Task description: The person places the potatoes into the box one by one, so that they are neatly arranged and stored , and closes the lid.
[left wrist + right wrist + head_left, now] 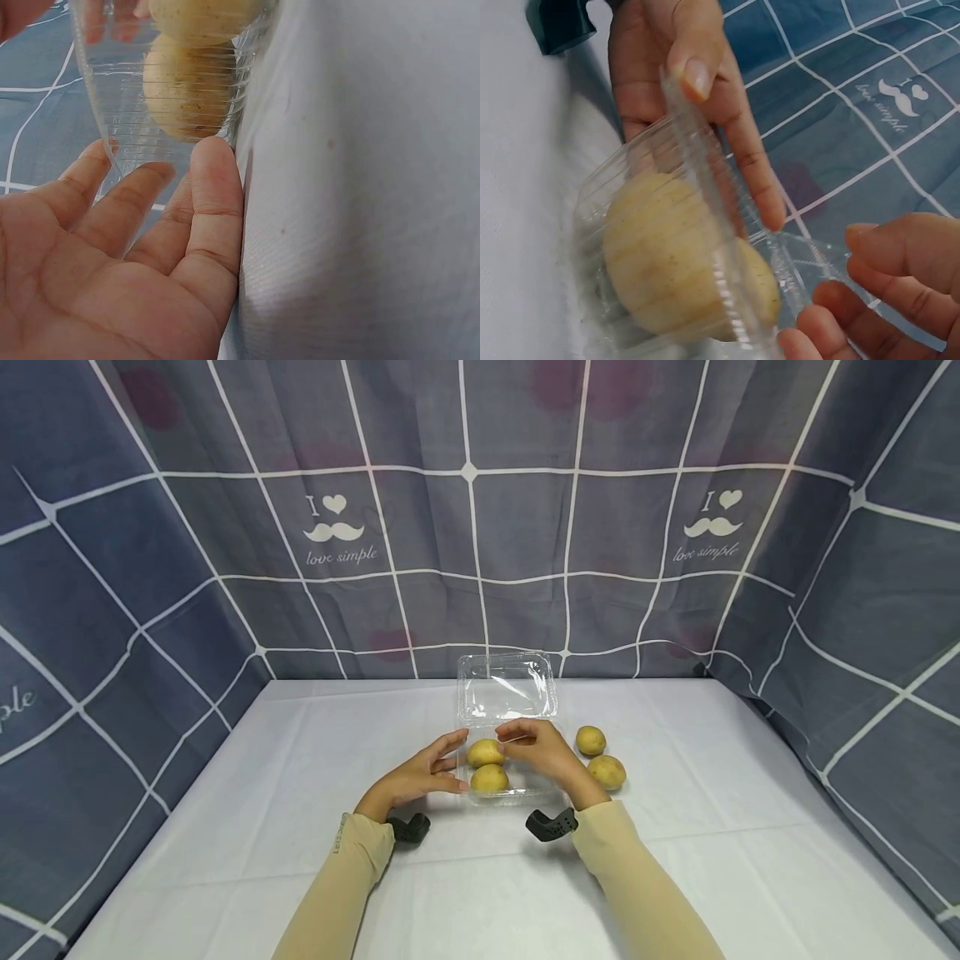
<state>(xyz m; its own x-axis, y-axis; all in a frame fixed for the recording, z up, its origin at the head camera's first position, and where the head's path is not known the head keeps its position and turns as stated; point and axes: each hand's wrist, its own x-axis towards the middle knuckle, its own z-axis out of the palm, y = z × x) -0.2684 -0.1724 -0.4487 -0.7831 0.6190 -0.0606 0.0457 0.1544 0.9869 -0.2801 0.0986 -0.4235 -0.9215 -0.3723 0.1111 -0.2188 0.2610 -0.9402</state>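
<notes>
Four potatoes (490,778), one clear box (527,792)

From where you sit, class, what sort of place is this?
Probably a makeshift, curtained-off workspace: grid-patterned curtains hang on three sides of a white-covered table holding potatoes and a clear plastic container.

The left fingers (124,206) spread apart while the right fingers (900,291) curve loosely.

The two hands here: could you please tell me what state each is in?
Left hand: open, touching the side of the clear container.
Right hand: open, holding nothing.
</notes>
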